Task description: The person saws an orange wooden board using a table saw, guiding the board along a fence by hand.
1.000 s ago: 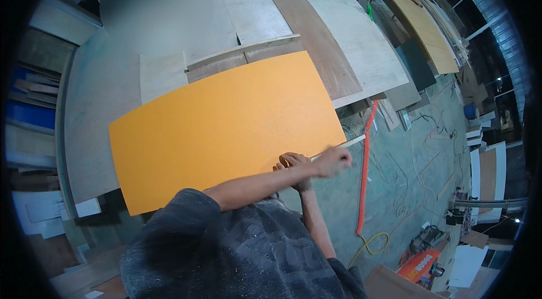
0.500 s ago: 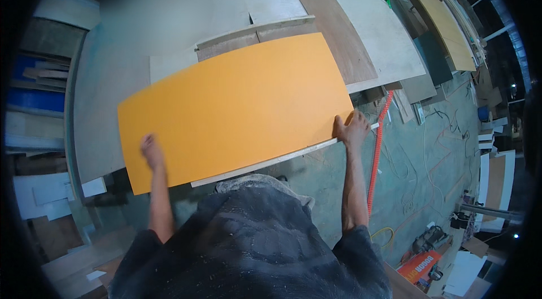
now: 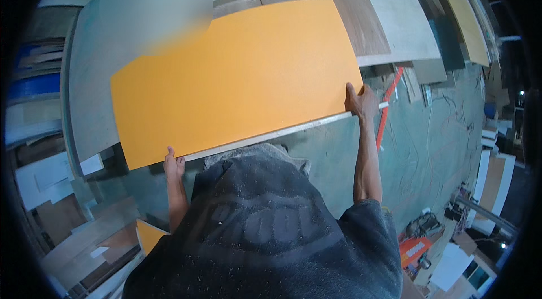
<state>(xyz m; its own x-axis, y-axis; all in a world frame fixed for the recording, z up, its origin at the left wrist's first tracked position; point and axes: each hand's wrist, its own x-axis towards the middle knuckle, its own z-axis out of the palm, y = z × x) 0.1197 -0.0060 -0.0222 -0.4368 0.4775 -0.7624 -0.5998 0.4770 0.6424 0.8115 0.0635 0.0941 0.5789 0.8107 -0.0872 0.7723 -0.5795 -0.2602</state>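
A large orange-yellow panel (image 3: 237,84) lies across the worktable in front of me. Along its near edge runs a pale wooden strip (image 3: 271,136), whose end pokes out past the right corner. My left hand (image 3: 174,166) grips the near edge left of the middle, thumb up at the edge and the other fingers partly hidden below. At the near right corner, my right hand (image 3: 364,101) holds the panel with its thumb on the top face and fingers around the side.
Beneath the panel spreads a wide grey table board (image 3: 93,112), with a brown wooden board (image 3: 355,11) at the far right. An orange-red coiled hose (image 3: 388,108) hangs beside my right hand. Stacked sheets (image 3: 39,110) stand left. Cables (image 3: 435,152) cross the floor at right.
My left hand has come down from above the panel's left part to its near edge and taken hold. My right hand keeps its grip at the right corner. The view has shifted.
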